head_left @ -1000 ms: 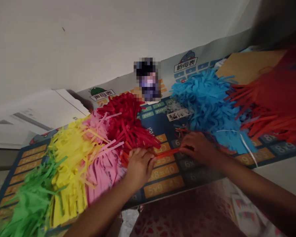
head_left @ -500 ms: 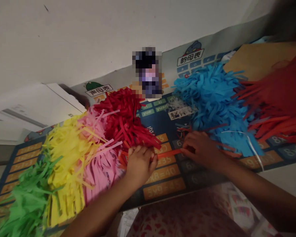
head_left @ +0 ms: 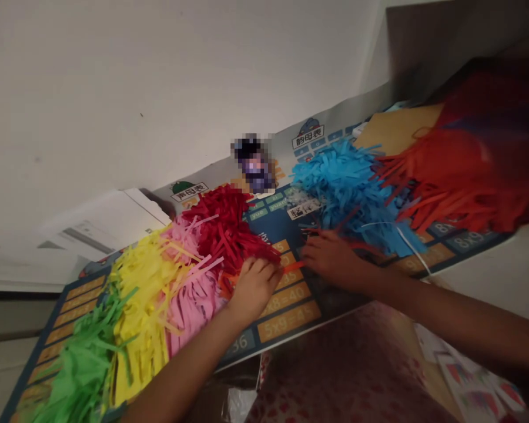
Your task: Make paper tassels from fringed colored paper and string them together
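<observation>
An orange strip [head_left: 293, 267] stretches between my two hands above the printed mat [head_left: 291, 320]. My left hand [head_left: 256, 286] is closed on its left end, beside the dark red fringed strips [head_left: 224, 226] and the pink fringed strips [head_left: 193, 299]. My right hand [head_left: 330, 258] pinches the other end, with several thin red-orange strips trailing behind its fingers. Just beyond that hand lies a heap of blue fringed strips [head_left: 344, 182]. The fingertips of both hands are partly hidden.
Yellow fringed strips [head_left: 139, 282] and green fringed strips [head_left: 83, 358] lie on the left. A white box [head_left: 110, 226] stands against the wall. Orange-red fringed strips [head_left: 471, 182] and a tan sheet [head_left: 394, 126] are at right. A pixelated object [head_left: 254, 164] stands at the back.
My hands have come closer together, so less of the orange strip shows between them. The camera view has shifted, showing more of the right side.
</observation>
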A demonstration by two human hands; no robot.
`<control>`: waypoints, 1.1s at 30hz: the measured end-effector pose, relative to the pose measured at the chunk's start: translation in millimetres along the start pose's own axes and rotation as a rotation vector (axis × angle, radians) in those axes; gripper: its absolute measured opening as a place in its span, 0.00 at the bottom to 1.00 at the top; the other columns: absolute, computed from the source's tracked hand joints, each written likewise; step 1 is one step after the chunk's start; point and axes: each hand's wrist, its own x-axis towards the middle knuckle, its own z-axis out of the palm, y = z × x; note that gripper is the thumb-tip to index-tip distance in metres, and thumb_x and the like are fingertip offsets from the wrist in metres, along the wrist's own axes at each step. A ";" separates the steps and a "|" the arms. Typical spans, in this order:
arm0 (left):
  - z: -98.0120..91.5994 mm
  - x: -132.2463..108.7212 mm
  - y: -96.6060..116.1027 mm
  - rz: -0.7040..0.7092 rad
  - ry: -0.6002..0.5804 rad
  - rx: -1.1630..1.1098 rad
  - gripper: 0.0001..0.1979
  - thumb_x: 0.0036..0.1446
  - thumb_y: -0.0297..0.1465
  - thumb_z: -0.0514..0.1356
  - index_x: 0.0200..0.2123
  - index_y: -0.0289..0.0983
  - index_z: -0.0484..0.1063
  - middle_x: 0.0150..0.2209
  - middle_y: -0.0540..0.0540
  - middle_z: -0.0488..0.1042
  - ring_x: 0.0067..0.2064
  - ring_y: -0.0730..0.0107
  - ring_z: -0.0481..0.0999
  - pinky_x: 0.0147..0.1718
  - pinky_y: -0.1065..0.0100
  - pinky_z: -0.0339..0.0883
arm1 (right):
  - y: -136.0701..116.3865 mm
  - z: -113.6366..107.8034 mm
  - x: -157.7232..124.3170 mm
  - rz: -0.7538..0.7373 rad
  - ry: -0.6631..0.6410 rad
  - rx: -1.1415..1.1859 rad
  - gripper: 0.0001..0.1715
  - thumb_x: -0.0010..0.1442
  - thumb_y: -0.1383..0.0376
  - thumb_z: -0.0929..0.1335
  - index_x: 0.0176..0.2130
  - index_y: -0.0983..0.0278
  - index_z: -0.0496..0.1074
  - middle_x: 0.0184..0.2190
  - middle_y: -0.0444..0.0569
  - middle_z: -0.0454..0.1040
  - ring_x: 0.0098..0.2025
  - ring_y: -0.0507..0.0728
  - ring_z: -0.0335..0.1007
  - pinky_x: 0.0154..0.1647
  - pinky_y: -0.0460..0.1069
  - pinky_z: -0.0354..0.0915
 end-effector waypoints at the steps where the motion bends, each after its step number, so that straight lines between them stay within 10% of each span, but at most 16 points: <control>1: -1.6 2.2 1.3 0.027 -0.022 0.033 0.09 0.63 0.27 0.57 0.46 0.37 0.72 0.40 0.46 0.77 0.42 0.62 0.67 0.45 0.58 0.54 | -3.4 0.0 1.3 -0.093 -0.007 -0.036 0.06 0.63 0.70 0.66 0.34 0.64 0.73 0.35 0.49 0.74 0.44 0.60 0.61 0.43 0.55 0.50; 7: -7.1 20.7 10.1 -0.009 -0.068 0.039 0.09 0.62 0.31 0.56 0.32 0.35 0.73 0.31 0.44 0.74 0.38 0.61 0.68 0.42 0.55 0.54 | -6.9 -4.8 12.3 -0.295 -0.041 -0.131 0.10 0.65 0.70 0.63 0.33 0.67 0.73 0.31 0.49 0.72 0.40 0.58 0.60 0.45 0.56 0.51; 16: -1.0 21.4 6.7 -0.130 -0.023 -0.055 0.08 0.61 0.29 0.56 0.39 0.35 0.74 0.33 0.43 0.75 0.38 0.60 0.70 0.42 0.56 0.56 | 3.4 6.8 24.9 -0.074 -0.068 0.065 0.09 0.58 0.66 0.67 0.27 0.64 0.73 0.29 0.48 0.74 0.39 0.58 0.62 0.42 0.54 0.50; 23: 7.5 9.5 4.9 -0.160 0.064 -0.123 0.09 0.64 0.28 0.54 0.39 0.36 0.75 0.34 0.45 0.76 0.39 0.63 0.70 0.44 0.58 0.56 | -13.2 7.3 21.1 -0.185 -0.025 -0.080 0.08 0.64 0.70 0.65 0.33 0.65 0.72 0.32 0.49 0.73 0.37 0.58 0.60 0.39 0.54 0.49; 33: 10.3 -10.4 -7.6 -0.391 0.089 -0.511 0.07 0.62 0.30 0.59 0.32 0.39 0.75 0.33 0.47 0.77 0.36 0.67 0.73 0.40 0.63 0.61 | 25.2 19.1 -7.9 0.021 0.030 0.271 0.06 0.64 0.64 0.69 0.33 0.61 0.75 0.34 0.45 0.75 0.41 0.57 0.64 0.42 0.53 0.49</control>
